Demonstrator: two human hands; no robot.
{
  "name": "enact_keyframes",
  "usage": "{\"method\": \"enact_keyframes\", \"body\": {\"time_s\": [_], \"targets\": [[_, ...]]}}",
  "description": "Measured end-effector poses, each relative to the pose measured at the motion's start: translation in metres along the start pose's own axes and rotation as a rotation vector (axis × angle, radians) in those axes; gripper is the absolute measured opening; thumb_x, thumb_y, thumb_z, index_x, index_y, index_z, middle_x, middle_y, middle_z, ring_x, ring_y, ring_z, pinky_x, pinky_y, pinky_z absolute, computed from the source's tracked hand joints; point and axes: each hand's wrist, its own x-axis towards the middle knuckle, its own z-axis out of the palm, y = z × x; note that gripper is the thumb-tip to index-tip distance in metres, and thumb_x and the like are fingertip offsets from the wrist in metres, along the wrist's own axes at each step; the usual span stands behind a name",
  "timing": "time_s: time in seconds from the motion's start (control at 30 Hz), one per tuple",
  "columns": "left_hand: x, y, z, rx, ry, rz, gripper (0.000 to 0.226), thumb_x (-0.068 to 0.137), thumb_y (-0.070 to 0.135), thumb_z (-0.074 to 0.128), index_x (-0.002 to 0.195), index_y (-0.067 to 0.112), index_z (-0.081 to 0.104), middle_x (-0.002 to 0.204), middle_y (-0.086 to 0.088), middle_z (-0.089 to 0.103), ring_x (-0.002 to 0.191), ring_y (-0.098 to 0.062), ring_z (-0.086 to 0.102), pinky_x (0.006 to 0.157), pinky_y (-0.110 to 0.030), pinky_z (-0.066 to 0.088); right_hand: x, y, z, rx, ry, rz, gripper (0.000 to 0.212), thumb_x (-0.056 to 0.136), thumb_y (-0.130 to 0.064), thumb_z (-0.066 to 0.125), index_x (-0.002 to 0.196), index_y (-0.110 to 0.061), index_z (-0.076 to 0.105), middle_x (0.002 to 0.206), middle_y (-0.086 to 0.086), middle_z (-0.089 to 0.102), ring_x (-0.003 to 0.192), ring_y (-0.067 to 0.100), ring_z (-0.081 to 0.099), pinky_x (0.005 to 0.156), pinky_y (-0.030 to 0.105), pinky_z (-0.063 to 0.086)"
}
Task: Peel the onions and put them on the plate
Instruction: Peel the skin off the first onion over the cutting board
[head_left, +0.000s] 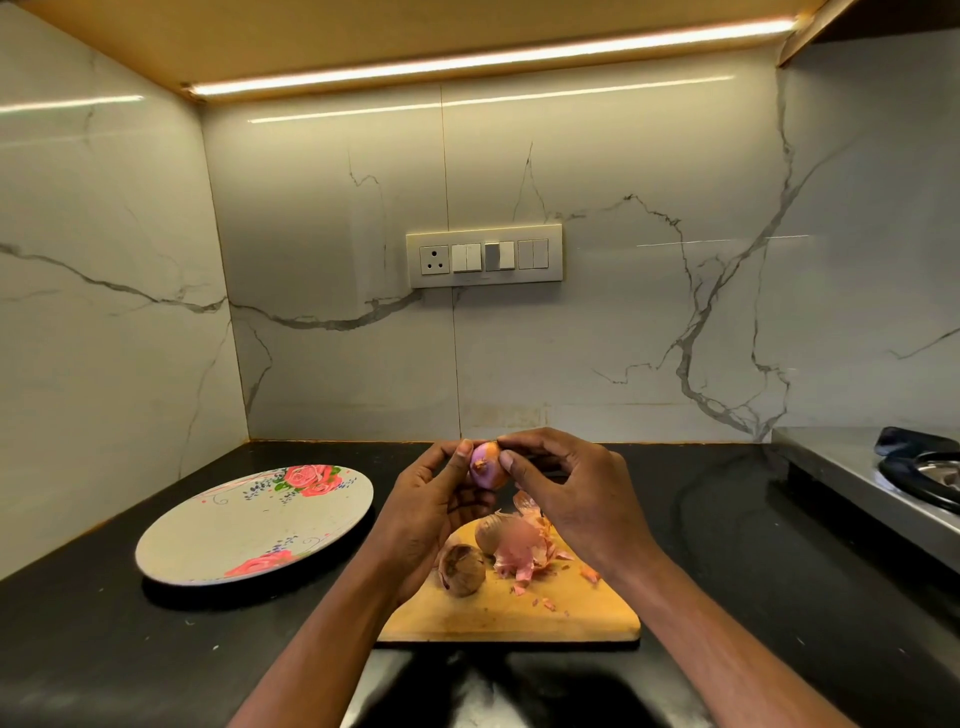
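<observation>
Black counter (727, 545), both hands' fingers (524, 467) pinching half-peeled onion (485, 470) above cutting board (519, 613), plate (249, 525) left.

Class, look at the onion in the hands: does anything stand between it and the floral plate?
Nothing visible does. The onion is held above the cutting board, and only bare black counter lies between it and the plate to the left.
</observation>
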Motion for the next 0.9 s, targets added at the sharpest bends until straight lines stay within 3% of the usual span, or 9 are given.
{"method": "enact_keyframes", "body": {"time_s": [0.17,0.4,0.73,0.9], "targets": [[0.0,0.0009,0.0021,0.013,-0.017,0.008,0.037,0.09,0.032,0.058,0.12,0.014,0.068,0.111,-0.013,0.07,0.086,-0.018,0.071,0.076,-0.027,0.057,0.0016,0.0016,-0.0023,-0.018,0.001,-0.001,0.024,0.089,-0.032,0.072,0.112,-0.027,0.075,0.1,-0.014,0.075,0.093,-0.002,0.069,0.081,0.022,0.059],[-0.0021,0.0019,0.0033,0.092,-0.011,0.079,0.039,0.083,0.032,0.064,0.12,0.017,0.068,0.108,-0.005,0.075,0.098,-0.02,0.072,0.08,-0.029,0.058,0.0004,0.0015,-0.0005,0.002,-0.036,0.03,0.026,0.085,-0.038,0.074,0.109,-0.026,0.072,0.098,-0.015,0.073,0.091,-0.006,0.068,0.076,0.01,0.054],[-0.0016,0.0006,0.0022,0.131,-0.014,0.108,0.04,0.081,0.033,0.065,0.118,0.019,0.069,0.109,-0.002,0.075,0.1,-0.017,0.072,0.079,-0.026,0.058,0.0008,0.0036,-0.0038,0.032,-0.052,0.053,0.022,0.086,-0.028,0.077,0.107,-0.021,0.075,0.095,-0.012,0.074,0.087,-0.003,0.07,0.077,0.017,0.059],[0.0,-0.001,0.0,0.109,-0.01,0.087,0.037,0.085,0.031,0.063,0.12,0.018,0.069,0.115,-0.005,0.071,0.102,-0.021,0.071,0.083,-0.03,0.059,0.002,0.0072,-0.0066,0.02,-0.022,0.058,0.017,0.09,-0.011,0.072,0.103,-0.021,0.076,0.095,-0.009,0.075,0.09,0.002,0.071,0.081,0.023,0.06]]}}
